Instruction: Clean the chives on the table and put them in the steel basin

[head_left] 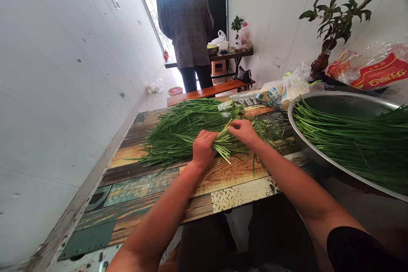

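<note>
My left hand [204, 148] is wrapped round a small bunch of garlic chives [224, 146], whose pale stem ends fan out to the right of my fist. At those stems, my right hand [244, 131] has its thumb and fingertips pinched together on a chive stalk. Behind and left of my hands spreads a large heap of chives [178, 125] on the table, with white bands round some stems at its far right. Thin trimmings [269, 129] are scattered beyond my right wrist.
A wide metal bowl [306, 146] of long chives stands at the right. Behind it are plastic bags [283, 91] and a potted plant [331, 29]. The patterned table [134, 195] runs along a white wall. A person [188, 21] stands at a far table.
</note>
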`<state>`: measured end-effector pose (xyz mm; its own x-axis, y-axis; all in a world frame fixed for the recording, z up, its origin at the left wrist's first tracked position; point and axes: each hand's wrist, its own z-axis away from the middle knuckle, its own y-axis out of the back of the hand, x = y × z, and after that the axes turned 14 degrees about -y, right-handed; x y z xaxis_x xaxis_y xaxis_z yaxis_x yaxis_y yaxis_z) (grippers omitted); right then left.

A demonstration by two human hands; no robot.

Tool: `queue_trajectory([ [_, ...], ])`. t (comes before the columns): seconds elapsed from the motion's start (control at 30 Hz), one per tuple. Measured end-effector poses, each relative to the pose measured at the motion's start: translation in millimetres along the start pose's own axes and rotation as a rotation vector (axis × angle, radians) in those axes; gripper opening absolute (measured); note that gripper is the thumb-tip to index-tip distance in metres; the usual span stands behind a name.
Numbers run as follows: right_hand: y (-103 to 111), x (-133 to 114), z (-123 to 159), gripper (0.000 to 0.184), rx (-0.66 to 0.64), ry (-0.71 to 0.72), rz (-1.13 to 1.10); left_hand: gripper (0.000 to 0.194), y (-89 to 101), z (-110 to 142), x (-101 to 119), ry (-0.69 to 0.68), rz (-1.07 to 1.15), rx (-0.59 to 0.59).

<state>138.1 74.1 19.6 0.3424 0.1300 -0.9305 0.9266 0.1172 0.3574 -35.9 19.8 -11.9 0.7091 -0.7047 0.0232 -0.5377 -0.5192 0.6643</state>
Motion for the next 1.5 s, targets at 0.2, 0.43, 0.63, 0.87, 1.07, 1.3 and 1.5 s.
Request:
queue_trajectory([
  [0.2,-1.8,5.5,0.1,0.013,0.246,0.174,0.306,0.020,-2.4,2.0,-2.5,0.001,0.027,0.000],
  [0.43,20.6,14.3,-14.2,0.017,0.541,0.149,0.497,0.016,-4.0,2.2,-3.0,-0.009,0.031,0.028],
  [0.63,36.8,13.3,-23.2,0.031,0.587,-0.036,0.316,0.017,-0.9,0.3,-1.0,-0.020,0.031,0.018],
  [0.87,34.8,9.0,-14.7,0.029,0.127,0.560,0.372,0.020,-0.9,1.4,-2.6,-0.016,-0.010,-0.014],
  [1.07,31.8,19.1,-21.9,0.021,-0.151,0.559,0.431,0.017,-1.0,0.5,-2.7,-0.007,0.010,0.019],
  [1.3,11.8,9.0,-7.6,0.034,-0.288,-0.062,-0.243,0.014,-0.6,-0.7,-2.2,0.061,0.005,0.078],
  [1.5,12.3,3.0,-12.5,0.038,-0.152,-0.227,-0.597,0.011,-1.1,-1.0,-1.1,0.056,0.006,0.096],
])
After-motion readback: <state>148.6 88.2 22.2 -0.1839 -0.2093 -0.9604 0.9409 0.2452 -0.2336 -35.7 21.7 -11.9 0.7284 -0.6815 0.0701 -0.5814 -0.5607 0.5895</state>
